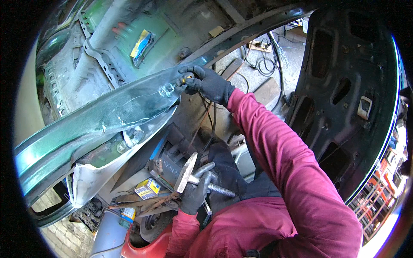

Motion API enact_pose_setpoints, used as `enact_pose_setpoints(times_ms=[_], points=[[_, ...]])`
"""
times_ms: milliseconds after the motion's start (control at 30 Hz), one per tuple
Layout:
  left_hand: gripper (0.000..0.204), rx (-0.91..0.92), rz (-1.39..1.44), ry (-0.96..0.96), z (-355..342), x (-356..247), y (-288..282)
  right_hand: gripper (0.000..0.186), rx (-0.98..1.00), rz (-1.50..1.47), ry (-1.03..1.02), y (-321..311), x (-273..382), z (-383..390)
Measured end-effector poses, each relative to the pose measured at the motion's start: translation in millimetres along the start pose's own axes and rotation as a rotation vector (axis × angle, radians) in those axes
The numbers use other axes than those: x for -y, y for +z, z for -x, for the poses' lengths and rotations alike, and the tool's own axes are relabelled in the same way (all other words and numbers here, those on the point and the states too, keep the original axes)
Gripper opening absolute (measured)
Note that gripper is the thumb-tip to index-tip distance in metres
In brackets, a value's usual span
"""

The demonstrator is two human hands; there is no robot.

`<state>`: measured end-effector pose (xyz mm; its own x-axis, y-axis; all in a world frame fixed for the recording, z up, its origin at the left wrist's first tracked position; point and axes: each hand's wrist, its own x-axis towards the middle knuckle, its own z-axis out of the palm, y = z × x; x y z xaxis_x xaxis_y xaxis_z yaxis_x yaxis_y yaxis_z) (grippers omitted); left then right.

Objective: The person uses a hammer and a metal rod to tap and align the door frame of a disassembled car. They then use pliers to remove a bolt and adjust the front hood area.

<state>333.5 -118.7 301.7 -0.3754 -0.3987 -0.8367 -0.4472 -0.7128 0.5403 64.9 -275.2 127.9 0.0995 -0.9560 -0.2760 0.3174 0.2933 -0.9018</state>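
My left hand [195,195], in a dark glove, is closed round a hammer with a flat, pointed metal head [186,173] and a ridged metal rod for a handle [221,189]. It is held low, in front of my body. Further up, my gloved right hand [211,87] rests at the far end of a green car body panel [103,107]. Its fingers are curled about a small yellowish piece [187,79], whose kind is unclear. Beside those fingers the panel's paint is scraped to bare metal. Below hangs a pale, bent panel edge [84,182].
A blue and yellow packet [141,45] lies on the car's inner metal surface. A black panel with cut-outs [325,90] stands at the right. Cables [266,64] run over the floor. Under the green panel are a small yellow box [147,188] and a red curved part [148,245].
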Motion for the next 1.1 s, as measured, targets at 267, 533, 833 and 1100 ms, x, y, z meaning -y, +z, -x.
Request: enact_pose_setpoints(times_ms=[267, 533, 833, 1100], points=[[0.048, 0.003, -0.02, 0.008, -8, -7, 3, 0.039, 0.131, -0.08, 0.004, -10, 8, -17], [0.049, 0.001, -0.004, -0.005, -15, -5, 6, 0.032, -0.01, 0.558, -0.033, 3, 40, -19], [0.039, 0.015, 0.035, -0.095, -15, -13, 2, 0.036, -0.02, 0.754, 0.141, 11, 54, -30], [0.044, -0.035, 0.057, -0.048, -17, -4, -1, 0.023, 0.008, 1.103, -0.266, 8, 37, -34]])
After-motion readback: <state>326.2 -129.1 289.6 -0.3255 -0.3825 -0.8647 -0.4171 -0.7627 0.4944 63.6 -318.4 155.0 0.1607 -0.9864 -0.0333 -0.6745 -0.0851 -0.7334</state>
